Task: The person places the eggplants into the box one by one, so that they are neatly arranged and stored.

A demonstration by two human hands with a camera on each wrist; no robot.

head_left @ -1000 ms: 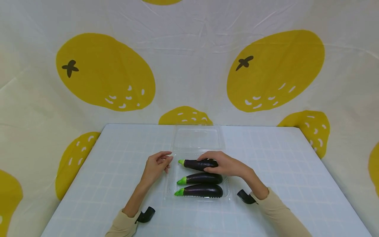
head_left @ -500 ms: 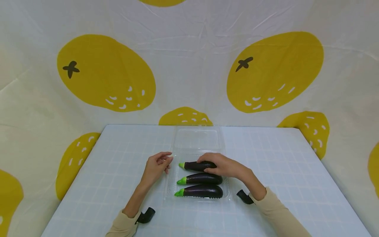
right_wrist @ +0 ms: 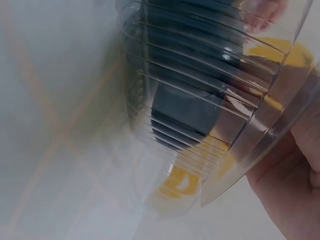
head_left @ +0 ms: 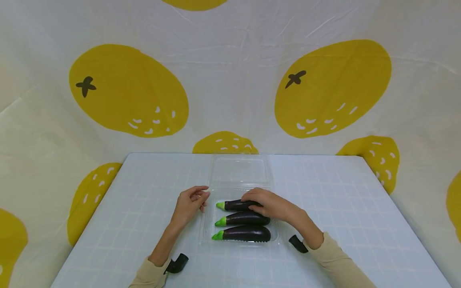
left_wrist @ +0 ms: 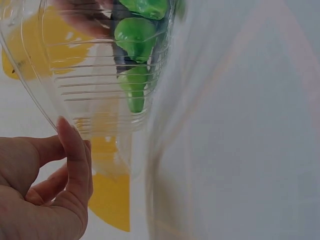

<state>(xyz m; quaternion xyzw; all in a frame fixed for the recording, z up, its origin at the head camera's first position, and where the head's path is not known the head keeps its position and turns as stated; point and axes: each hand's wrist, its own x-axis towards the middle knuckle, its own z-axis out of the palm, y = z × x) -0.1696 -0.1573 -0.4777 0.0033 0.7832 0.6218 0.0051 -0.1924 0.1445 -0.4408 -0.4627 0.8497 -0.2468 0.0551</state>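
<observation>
In the head view, a clear plastic clamshell container (head_left: 206,224) lies open on the table, its lid (head_left: 240,171) folded back. Three dark eggplants with green stem ends lie in it side by side: a near one (head_left: 248,233), a middle one (head_left: 246,219) and a far one (head_left: 235,205). My right hand (head_left: 273,205) grips the far eggplant by its thick end, partly covering it. My left hand (head_left: 191,203) pinches the container's rim at the left far corner; the left wrist view shows thumb and finger meeting at the rim (left_wrist: 47,117).
The table (head_left: 324,184) has a pale checked cover. Behind it hangs a white cloth (head_left: 230,80) with large yellow fruit prints. A black wrist camera (head_left: 177,264) sits on the left wrist and another black camera (head_left: 298,243) on the right.
The far eggplant has moved down and nearer the middle one, with my right hand on it. My left hand has stayed at the container's corner.
</observation>
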